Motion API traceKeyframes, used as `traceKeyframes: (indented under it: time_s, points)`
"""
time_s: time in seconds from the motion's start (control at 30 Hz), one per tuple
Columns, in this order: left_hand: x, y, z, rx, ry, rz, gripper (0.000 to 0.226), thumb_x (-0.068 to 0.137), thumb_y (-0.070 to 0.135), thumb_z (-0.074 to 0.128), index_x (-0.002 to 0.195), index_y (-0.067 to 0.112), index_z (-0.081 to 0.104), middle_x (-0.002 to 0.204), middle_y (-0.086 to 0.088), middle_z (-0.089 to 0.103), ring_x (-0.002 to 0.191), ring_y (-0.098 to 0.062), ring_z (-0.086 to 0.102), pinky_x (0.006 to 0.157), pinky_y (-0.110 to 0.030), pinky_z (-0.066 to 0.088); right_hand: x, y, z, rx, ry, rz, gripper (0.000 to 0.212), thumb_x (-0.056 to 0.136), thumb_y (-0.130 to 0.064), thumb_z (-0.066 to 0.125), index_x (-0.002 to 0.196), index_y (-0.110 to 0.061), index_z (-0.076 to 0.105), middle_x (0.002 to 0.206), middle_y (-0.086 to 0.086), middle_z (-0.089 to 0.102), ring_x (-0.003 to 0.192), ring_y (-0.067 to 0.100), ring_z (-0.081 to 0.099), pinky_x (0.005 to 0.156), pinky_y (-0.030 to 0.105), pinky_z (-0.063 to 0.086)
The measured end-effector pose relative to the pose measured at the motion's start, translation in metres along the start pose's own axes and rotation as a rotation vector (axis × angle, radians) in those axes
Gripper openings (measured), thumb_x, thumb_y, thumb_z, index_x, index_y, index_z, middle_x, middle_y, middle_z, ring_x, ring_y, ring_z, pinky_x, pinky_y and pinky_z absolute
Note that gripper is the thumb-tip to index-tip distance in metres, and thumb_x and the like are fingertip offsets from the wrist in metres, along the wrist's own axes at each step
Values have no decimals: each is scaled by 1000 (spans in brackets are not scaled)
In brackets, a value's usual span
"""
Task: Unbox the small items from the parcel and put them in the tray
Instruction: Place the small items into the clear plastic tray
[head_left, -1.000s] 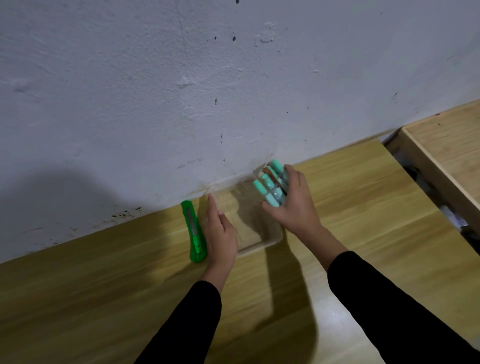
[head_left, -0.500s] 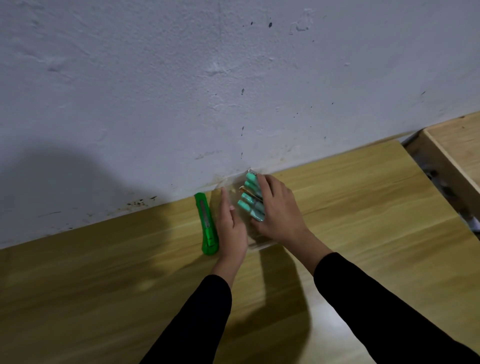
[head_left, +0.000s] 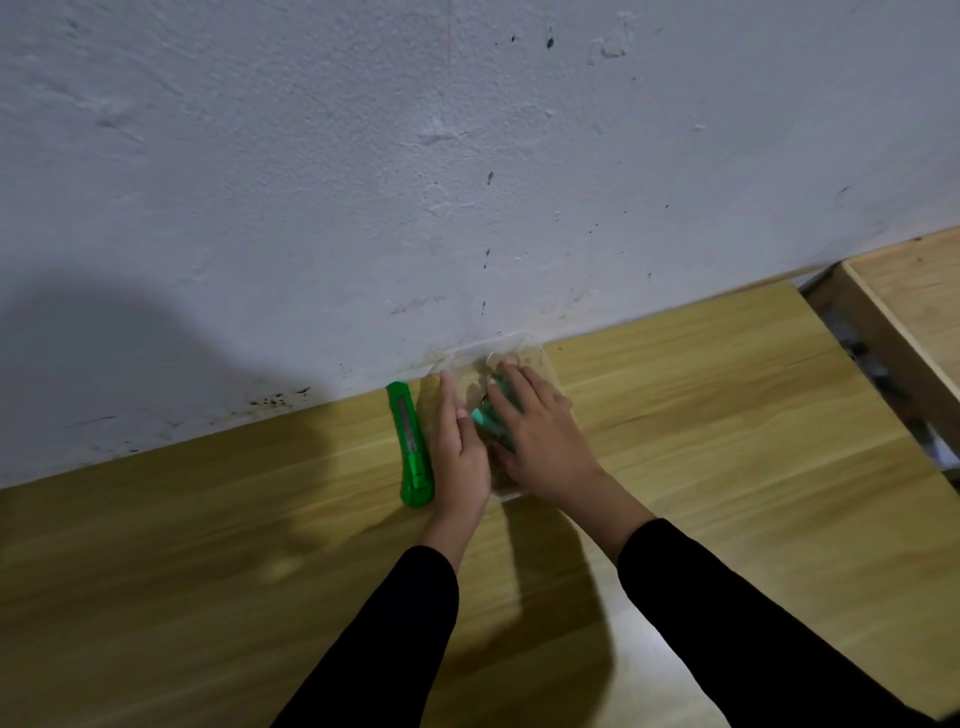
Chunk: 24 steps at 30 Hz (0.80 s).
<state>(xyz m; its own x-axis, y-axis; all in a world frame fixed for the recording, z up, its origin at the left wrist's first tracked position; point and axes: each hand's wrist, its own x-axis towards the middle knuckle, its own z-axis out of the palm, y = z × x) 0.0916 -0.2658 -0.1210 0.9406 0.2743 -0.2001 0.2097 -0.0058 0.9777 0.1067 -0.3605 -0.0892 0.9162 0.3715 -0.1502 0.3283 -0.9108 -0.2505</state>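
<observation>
Item: cluster of small teal-capped plastic pieces (head_left: 487, 418), bundled, lying inside the shallow clear plastic tray (head_left: 540, 358) under the right hand (head_left: 535, 431). Judged light, rigid and smooth-skinned, so apt to slip or scatter if let go carelessly; best taken across the bundle's long sides, not by single caps. What bound the pieces could not be made out.

Right-hand fingers (head_left: 514, 379) were spread flat over the bundle, pressing rather than pinching.

Tray: thin, see-through, judged flimsy and prone to slide; it stood against the grey plaster wall (head_left: 467, 182).

Left hand (head_left: 460, 447) lay along the tray's left edge, fingers (head_left: 447, 395) pressed together, steadying it.

Green plastic utility knife (head_left: 410, 447), just beside the left hand, on the wood-grain surface (head_left: 208, 545).
</observation>
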Motion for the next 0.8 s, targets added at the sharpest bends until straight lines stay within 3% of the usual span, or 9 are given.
traceKeyframes:
  time_s: [0.27,0.47,0.67,0.8]
  points:
    - [1,0,-1,20,8,13,49,99,1,29,147,10,21,154,-2,19,131,2,15,90,12,17,-3,8,-8,17,-90,39,80,88,-40,49,146,-5,6,157,16,6,146,28,6,120,39,10]
    - [2,-4,-3,24,9,14,49,100,4,29,148,14,20,156,-2,17,133,2,13,92,12,16,-13,4,-9,44,-128,73,80,92,-40,43,145,0,0,157,20,-6,146,30,-5,118,34,-2]
    - [3,-7,-3,-43,-2,8,48,100,4,28,147,15,21,156,-1,16,133,3,14,94,10,18,-14,0,10,49,-31,100,82,83,-51,9,145,3,5,155,25,-1,145,36,-1,118,42,1]
    - [4,-7,-5,-9,-7,4,49,101,7,29,147,17,20,156,1,16,133,4,14,91,11,18,-9,3,12,45,-36,60,79,85,-49,8,144,4,2,154,26,-3,144,37,-3,118,42,1]
